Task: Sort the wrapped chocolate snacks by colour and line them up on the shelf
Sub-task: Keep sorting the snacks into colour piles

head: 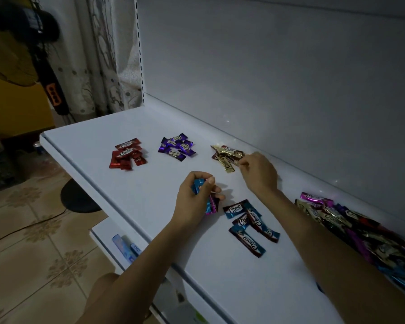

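While the left hand (197, 197) grips blue snacks (198, 185), the right hand (260, 174) touches the gold pile (227, 155), grip unclear

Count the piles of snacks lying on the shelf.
5: red pile far left, purple pile next, gold pile at the right hand, blue pile nearer the front, mixed heap far right, partly cut off.

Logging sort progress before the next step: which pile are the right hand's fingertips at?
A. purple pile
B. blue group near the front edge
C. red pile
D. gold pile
D: the right hand reaches toward the back, its fingertips at the right edge of the gold pile; the left hand holds blue and pink snacks.
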{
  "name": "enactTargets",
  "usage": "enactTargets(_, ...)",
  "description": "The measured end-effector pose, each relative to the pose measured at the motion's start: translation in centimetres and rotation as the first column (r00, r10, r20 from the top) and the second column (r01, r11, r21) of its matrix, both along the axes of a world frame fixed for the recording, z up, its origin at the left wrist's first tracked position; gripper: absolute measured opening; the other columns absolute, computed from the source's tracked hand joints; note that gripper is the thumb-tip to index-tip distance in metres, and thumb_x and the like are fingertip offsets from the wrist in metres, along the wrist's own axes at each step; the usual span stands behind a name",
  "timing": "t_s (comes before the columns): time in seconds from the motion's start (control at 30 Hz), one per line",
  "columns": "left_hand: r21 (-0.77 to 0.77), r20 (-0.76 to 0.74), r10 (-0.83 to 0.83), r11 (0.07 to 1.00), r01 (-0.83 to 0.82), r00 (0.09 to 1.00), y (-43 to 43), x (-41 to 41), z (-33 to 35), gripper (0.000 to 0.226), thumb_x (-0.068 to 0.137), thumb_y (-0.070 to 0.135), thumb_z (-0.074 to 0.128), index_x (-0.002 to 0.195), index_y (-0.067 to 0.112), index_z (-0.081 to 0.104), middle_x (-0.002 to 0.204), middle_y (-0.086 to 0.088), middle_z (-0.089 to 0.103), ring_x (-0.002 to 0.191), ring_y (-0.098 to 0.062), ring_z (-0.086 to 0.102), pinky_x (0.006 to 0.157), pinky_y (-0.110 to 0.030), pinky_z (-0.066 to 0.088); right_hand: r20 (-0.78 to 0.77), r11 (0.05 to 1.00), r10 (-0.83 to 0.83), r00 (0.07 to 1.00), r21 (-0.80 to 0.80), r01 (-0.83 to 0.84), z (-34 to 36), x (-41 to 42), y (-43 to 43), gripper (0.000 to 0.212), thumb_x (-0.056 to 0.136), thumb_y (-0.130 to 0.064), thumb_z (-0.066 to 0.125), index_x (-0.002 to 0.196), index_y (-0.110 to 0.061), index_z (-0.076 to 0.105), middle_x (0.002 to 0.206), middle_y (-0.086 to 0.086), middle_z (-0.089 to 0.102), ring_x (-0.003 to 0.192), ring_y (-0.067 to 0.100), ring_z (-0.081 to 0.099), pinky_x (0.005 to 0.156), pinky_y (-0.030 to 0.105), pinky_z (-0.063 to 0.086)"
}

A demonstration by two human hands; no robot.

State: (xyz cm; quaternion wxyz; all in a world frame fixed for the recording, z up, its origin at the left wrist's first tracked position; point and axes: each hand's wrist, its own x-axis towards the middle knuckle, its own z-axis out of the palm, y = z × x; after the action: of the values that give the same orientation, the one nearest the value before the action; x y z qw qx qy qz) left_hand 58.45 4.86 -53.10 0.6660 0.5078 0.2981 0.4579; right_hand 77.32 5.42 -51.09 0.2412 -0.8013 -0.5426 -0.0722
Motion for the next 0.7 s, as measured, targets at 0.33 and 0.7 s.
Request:
enactTargets(0.33,-0.268,0.173,0.048,0.963,0.0,0.984,1.0,-1.1,0.6,0.021,0.102,0.022,0.043,0.113,0.013,0.058,0.084,-0.002,0.074,0.077,-0.016,0.072,0.063,-0.026,0.057,-0.352,0.956,0.283,0.892,0.181,-0.232,1.2,-7.9,-5.4,0.018,0.089,-0.041,0.057,0.1,-0.032,0.067,0.095,-0.016,0.063,0.076,-0.004,0.058,0.063,0.019,0.049)
enactTargets(0.7,-0.689,0.423,0.118,0.686,0.234,0.898,0.2,-1.1,2.2,0.027,0.101,0.03,0.045,0.113,0.009,0.057,0.109,-0.012,0.065,0.09,-0.026,0.066,0.069,-0.037,0.054,0.037,0.939,0.301,0.953,0.164,-0.303,-1.6,-12.0,-8.0,0.034,0.093,-0.03,0.052,0.126,-0.023,0.06,0.124,-0.004,0.061,0.108,0.016,0.053,0.085,0.035,0.046)
